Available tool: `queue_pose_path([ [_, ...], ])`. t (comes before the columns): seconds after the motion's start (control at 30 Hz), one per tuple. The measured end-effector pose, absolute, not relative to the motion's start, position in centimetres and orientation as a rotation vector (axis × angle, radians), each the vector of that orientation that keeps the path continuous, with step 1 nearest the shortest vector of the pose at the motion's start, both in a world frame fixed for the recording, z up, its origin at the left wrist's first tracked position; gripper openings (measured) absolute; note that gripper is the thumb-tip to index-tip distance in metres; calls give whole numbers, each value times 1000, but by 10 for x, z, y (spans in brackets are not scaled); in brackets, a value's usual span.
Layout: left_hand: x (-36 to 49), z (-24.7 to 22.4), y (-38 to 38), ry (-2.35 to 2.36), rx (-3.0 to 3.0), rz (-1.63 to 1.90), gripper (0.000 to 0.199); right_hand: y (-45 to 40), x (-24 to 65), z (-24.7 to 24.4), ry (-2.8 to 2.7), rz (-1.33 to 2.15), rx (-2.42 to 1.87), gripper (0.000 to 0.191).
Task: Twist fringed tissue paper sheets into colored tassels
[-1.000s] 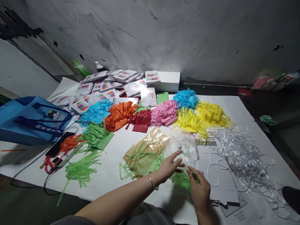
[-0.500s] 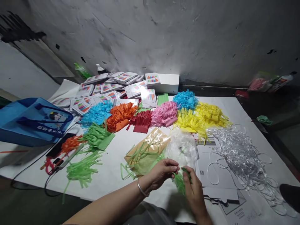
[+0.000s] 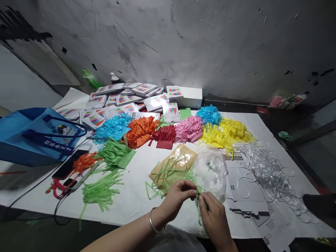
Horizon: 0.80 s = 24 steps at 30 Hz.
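Thin, crinkled green strip point(image 3: 198, 192) between fingertips

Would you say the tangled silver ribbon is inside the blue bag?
No, the tangled silver ribbon lies loose on the white-covered table, away from the blue bag.

Your left hand point(image 3: 177, 196) and right hand point(image 3: 214, 214) hide most of the green strip point(image 3: 198, 189) at your fingertips; the lower edge crops your left forearm point(image 3: 122, 232). The left edge cuts off the blue bag point(image 3: 34, 140), the right edge a dark, unidentifiable object point(image 3: 319, 206). Small print on the boxes point(image 3: 171, 111) is illegible to you.
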State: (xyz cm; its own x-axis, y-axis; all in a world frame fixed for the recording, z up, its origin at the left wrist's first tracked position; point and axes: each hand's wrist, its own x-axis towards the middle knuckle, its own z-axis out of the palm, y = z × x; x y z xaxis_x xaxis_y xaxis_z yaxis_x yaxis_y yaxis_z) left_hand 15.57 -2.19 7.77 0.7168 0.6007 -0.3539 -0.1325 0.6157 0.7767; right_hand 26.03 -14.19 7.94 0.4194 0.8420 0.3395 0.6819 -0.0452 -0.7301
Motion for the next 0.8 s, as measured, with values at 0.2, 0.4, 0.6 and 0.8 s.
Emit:
queue_pose_path([
  [0.2, 119, 80, -17, 640, 803, 484, 26, -133, 224, 85, -1351, 144, -1801, 24],
  [0.4, 89, 78, -13, 649, 844, 528, 28, -125, 196, 83, -1461, 40, -1787, 21],
  [0.6, 64, 82, -7, 586, 925, 501, 30, -120, 181, 92, -1481, 212, -1776, 25],
  [0.8, 52, 82, -4, 559, 988, 512, 32, -120, 168, 85, -1529, 260, -1756, 26],
])
